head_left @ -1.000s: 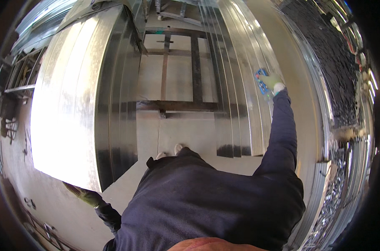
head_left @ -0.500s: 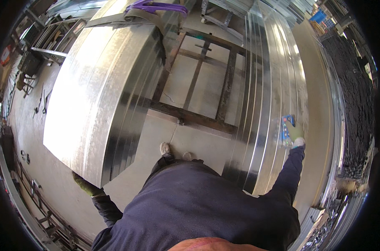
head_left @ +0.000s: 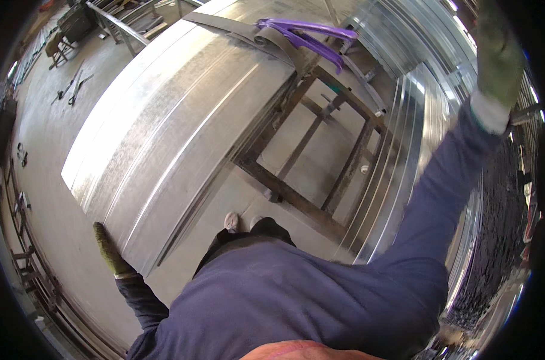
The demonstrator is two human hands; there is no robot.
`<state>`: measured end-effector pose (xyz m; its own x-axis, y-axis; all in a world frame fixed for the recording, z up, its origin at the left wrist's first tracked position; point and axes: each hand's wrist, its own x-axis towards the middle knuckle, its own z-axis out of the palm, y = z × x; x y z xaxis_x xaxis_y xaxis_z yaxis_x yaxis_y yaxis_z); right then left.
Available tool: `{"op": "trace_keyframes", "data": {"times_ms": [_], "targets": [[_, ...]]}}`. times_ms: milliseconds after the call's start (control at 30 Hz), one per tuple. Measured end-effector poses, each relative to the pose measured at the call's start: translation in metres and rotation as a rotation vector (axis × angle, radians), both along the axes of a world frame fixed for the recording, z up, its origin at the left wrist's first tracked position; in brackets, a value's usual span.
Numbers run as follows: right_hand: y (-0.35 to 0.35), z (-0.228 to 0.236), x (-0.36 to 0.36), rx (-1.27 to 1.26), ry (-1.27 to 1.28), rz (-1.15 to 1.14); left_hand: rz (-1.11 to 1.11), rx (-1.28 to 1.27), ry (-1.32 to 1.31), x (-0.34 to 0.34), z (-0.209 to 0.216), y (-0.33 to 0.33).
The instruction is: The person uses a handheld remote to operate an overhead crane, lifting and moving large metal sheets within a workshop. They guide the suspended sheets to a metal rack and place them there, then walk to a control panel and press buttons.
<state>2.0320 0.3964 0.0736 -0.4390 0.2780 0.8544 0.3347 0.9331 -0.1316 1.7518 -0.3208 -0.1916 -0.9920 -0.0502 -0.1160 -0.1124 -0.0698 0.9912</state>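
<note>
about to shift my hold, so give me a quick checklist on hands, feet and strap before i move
1. Both hands gloved: ok, green gloves on the left hand and right hand.
2. Left hand at the near end of the stack of long silver metal profiles: ok.
3. Left hand gripping firmly: cannot tell from above.
4. Right hand free of any item: cannot tell, its fingers are blurred at the picture's edge.
5. Flat grey strap tight: cannot tell; it lies across the stack, near an angled purple metal piece.
6. Pale shoes outside the dark brown metal frame: ok.
</note>
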Motion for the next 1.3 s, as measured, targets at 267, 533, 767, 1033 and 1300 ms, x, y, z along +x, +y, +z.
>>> {"op": "trace_keyframes", "data": {"times_ms": [267, 533, 767, 1033, 1300], "targets": [[0.045, -0.211, -0.168, -0.798, -0.479, 0.288, 0.096, -0.324, 0.269, 0.008, -0.041, -0.003], [0.050, -0.248, -0.144, -1.341, -0.492, 0.343, 0.148, 0.042, 0.128, -0.005, -0.049, 0.029], [-0.011, -0.268, -0.153, -1.338, -0.158, 0.279, 0.123, 0.002, 0.090, -0.021, -0.041, 0.035], [-0.177, -0.329, -0.066, -1.566, -0.188, 0.260, 0.115, 0.049, -0.048, 0.000, -0.014, 0.089], [-0.336, -0.420, 0.088, -1.964, -0.151, 0.032, -0.017, 0.071, -0.088, -0.007, 0.003, 0.111]]}}
